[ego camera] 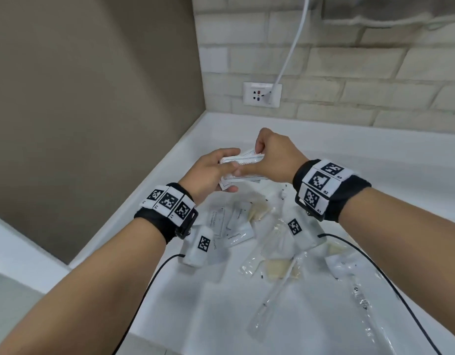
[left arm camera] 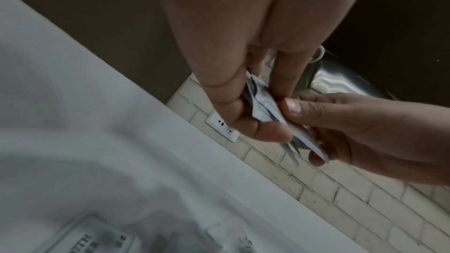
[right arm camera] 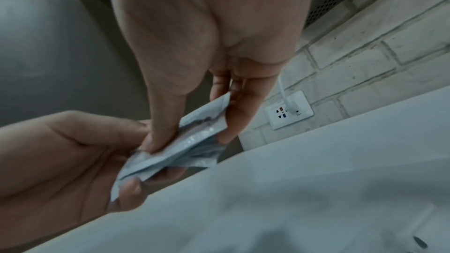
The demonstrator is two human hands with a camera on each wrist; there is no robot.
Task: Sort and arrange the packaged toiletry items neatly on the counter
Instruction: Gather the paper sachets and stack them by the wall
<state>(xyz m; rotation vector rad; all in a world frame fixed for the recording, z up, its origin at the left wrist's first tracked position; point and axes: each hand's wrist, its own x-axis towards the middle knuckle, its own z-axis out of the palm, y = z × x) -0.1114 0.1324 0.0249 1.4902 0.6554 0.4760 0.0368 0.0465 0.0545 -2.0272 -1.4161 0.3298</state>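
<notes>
In the head view, the left hand and the right hand were raised together above the white counter, both clamped on a small stack of flat white packets, the left cupping it from below and the right pinching its far upper edge. Beneath them, a loose scatter of more sachets and clear-wrapped items lay unsorted on the counter, some overlapping, with a wall socket behind. From the left wrist, the left hand's thumb and fingers were curled round the fanned edges of the packets, while the right hand's fingertips pressed against the same bundle. From the right wrist, the right thumb and fingers pinched the stack, whose edges looked uneven and splayed. The risk seemed plain: the packets are thin and slick, so a loosened pinch while squaring them could let one slide out and drop into the pile below, and trailing wrist cables might drag the lighter wrapped items out of place.
</notes>
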